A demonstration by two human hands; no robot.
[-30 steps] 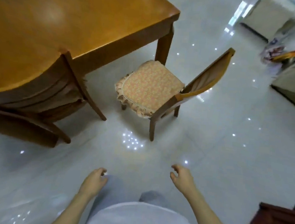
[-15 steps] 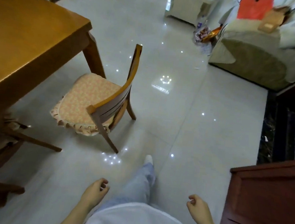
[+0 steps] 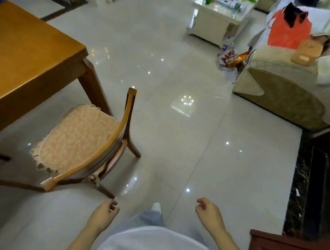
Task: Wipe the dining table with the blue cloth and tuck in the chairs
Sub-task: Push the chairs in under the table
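Wooden chair (image 3: 92,138) with frilled peach cushion, beyond loosely curled, empty fingers of left hand (image 3: 103,214) and right hand (image 3: 209,215).

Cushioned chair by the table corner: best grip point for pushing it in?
Probably the curved top rail of the chair, taken from behind, the person's side. The backrest faces both empty hands, left hand and right hand, and the seat points toward the dining table.
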